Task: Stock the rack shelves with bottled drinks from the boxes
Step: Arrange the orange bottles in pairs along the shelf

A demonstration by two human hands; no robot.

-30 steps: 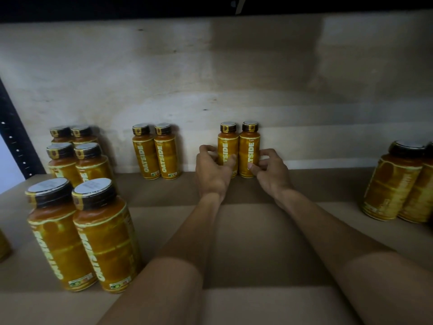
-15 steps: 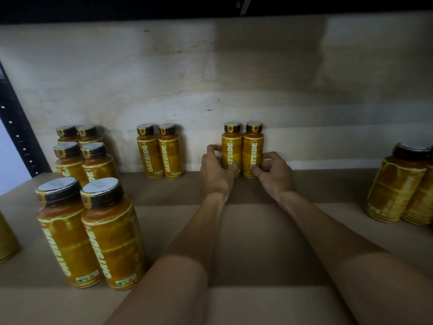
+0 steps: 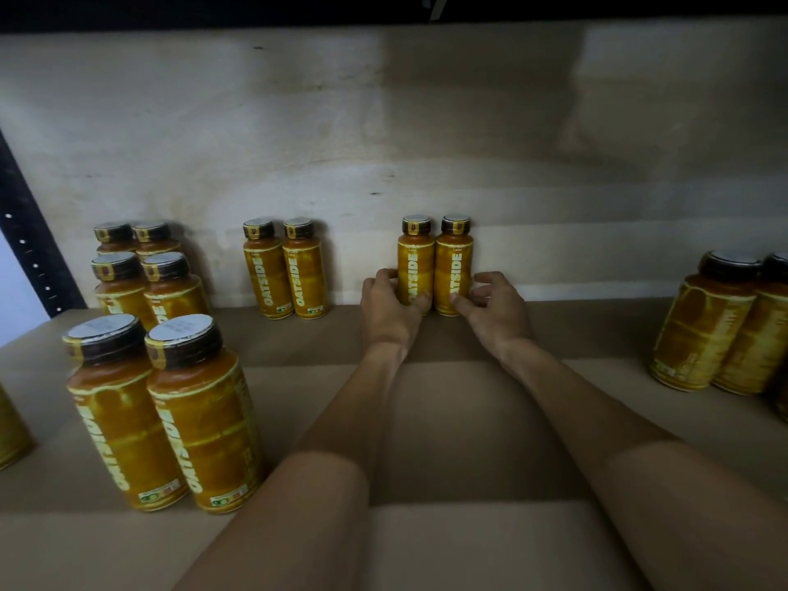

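Two yellow Oatside bottles with dark caps stand upright side by side against the back wall of the shelf. My left hand [image 3: 390, 307] wraps its fingers around the base of the left bottle [image 3: 414, 258]. My right hand [image 3: 490, 307] touches the base of the right bottle [image 3: 454, 258] with thumb and fingertips. Both bottles rest on the brown shelf board [image 3: 447, 420].
Another pair of bottles [image 3: 285, 270] stands at the back to the left. Several bottles [image 3: 166, 403] form two rows at the left, from the wall toward the front. More bottles [image 3: 720, 326] stand at the right edge. A black rack post [image 3: 30, 232] rises at the far left.
Both hands stay on the bottle pair at the back wall, shifting only slightly at its base. The view has drifted a little to the left.
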